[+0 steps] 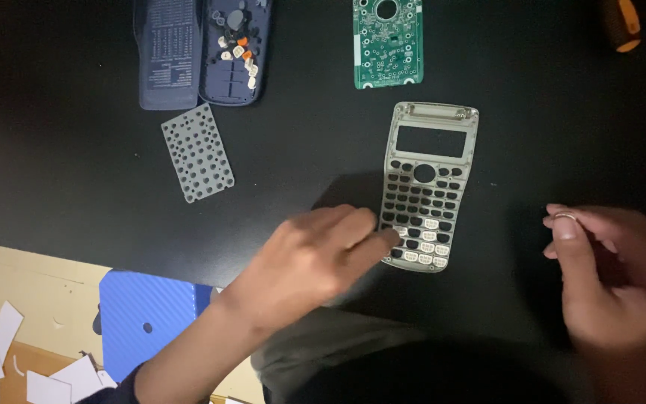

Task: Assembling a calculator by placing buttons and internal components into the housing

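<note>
- The calculator front shell (pixel 429 187) lies face down on the black tabletop (pixel 76 150), its long axis running away from the person and leaning slightly to the right, display window at the far end.
- The left hand (pixel 315 258) reaches in from the lower left, and its fingertips (pixel 392 236) touch the shell's near left edge, at the rows where a few pale key caps already sit in their holes. The fingers are pinched close together; whether a key is between them I cannot tell.
- The right hand (pixel 607 277) hovers well to the right of the shell, apart from it, with the fingers curled together. A small pale piece (pixel 564 217) seems to rest at the fingertip, too small to identify.
- The left hand is plainly the nearer of the two; the shell lies just ahead of it and to its right.
- The dark blue back case (pixel 235 49) at the far edge acts as a tray, holding loose white and orange keys (pixel 239 56).
- Beside it lies a dark blue slide cover (pixel 167 52).
- The grey rubber key membrane (pixel 197 152) lies nearer, well left of the shell.
- The green circuit board (pixel 387 43) sits just beyond the shell.
- An orange-handled tool (pixel 623 24) lies at the far right corner.
</note>
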